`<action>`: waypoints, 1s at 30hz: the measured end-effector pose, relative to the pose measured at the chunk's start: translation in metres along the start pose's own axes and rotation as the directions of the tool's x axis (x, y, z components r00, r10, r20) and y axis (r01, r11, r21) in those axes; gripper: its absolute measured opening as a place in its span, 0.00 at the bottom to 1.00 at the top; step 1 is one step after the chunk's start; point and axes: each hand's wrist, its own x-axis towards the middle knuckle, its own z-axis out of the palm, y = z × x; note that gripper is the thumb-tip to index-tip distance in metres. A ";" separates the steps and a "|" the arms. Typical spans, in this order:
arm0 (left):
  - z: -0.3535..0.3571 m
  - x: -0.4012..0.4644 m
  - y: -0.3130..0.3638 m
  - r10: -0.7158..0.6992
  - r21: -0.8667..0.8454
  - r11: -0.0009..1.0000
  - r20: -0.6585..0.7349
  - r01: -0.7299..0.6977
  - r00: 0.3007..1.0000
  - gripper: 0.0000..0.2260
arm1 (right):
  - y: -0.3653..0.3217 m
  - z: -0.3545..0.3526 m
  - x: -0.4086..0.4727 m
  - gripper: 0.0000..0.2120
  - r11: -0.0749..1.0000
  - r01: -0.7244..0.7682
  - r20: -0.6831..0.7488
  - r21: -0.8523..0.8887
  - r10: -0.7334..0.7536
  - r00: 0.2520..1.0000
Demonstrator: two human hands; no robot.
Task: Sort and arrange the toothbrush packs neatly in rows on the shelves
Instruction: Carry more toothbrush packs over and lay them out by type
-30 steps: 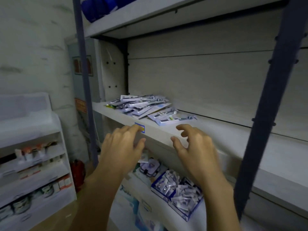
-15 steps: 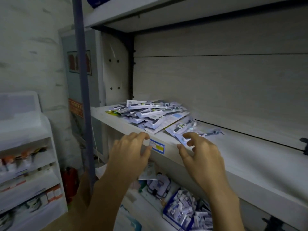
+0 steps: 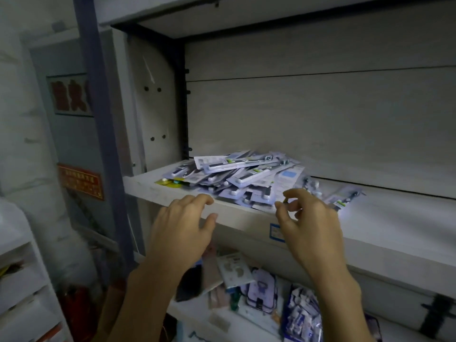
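Note:
A loose heap of toothbrush packs lies on the left end of the pale shelf, crossing each other at many angles. One stray pack lies apart to the right of the heap. My left hand hovers at the shelf's front edge just below the heap, fingers loosely curled and holding nothing. My right hand is raised at the heap's right front corner, its fingertips close to the nearest packs; thumb and fingers are bent and I see nothing held between them.
A blue-grey upright post stands left of the shelf. A price label sits on the shelf's front edge. The lower shelf holds mixed packets and a box of small sachets. A white display rack stands at far left.
Both hands rose from below the shelf edge up to the heap. The view moved closer and to the left, so the heap looks larger.

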 end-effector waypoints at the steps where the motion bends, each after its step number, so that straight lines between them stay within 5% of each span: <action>1: 0.002 0.004 -0.007 0.017 -0.017 1.000 -0.001 -0.017 1.000 0.13 | -0.001 0.005 -0.002 0.12 1.000 -0.017 -0.029 -0.001 0.017 0.999; 9: 0.021 0.052 -0.028 0.120 -0.153 0.981 -0.017 -0.121 0.993 0.12 | -0.014 0.028 0.029 0.13 0.992 -0.113 -0.134 -0.060 0.104 0.986; 18: 0.042 0.128 -0.044 0.170 -0.122 0.976 -0.083 -0.179 0.982 0.09 | -0.024 0.068 0.087 0.17 0.978 -0.190 -0.161 -0.082 0.175 0.971; 25: 0.062 0.169 -0.046 0.186 -0.085 0.979 -0.015 -0.186 0.983 0.15 | -0.029 0.095 0.107 0.30 0.922 -0.274 -0.023 -0.272 0.279 0.960; 30: 0.077 0.183 -0.050 0.184 -0.079 0.981 0.088 -0.178 0.979 0.15 | -0.020 0.092 0.111 0.21 0.899 -0.353 0.066 -0.259 0.381 0.922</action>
